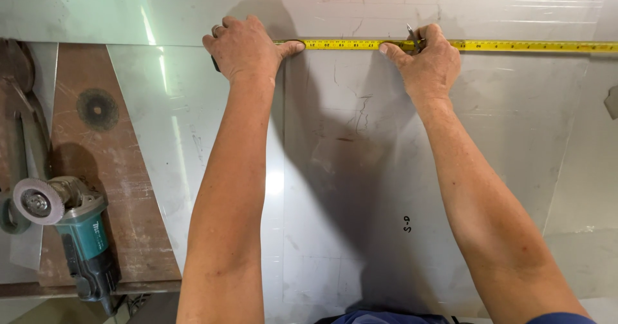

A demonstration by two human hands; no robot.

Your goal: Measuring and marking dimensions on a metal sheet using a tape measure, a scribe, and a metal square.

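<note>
A: Logging the hands first. My left hand (248, 47) lies knuckles up on the far part of the metal sheet (360, 169), fingers curled together over the dark case of the tape measure (450, 44), of which I see only a sliver at the hand's left edge. The thumb stretches right and presses the yellow blade flat.

B: And the other hand?

A: My right hand (425, 60) sits further right on the same blade, thumb pointing left and pinning the tape to the sheet. Its fingers are closed around a thin metal scriber or pen (412, 37); only the upper shaft shows, tilted up and to the left. I cannot tell whether its tip touches the metal.

B: Where does the tape run?

A: Straight across the frame, from under the left hand, past the right hand, out to the right border. It lies flat along the far edge of the sheet, where a second, paler panel (322, 2) begins.

B: Sheet condition?

A: Grey, dull, scratched, with a small dark handwritten mark near its lower middle, between my forearms. A bright glare streak crosses its left portion.

B: Surroundings?

A: To the left, a brown rust-stained board (122, 169) carries a dark round disc (98, 109). An angle grinder (71, 227) with a teal body lies on the board's lower left, its flap wheel facing up, well apart from both hands.
</note>
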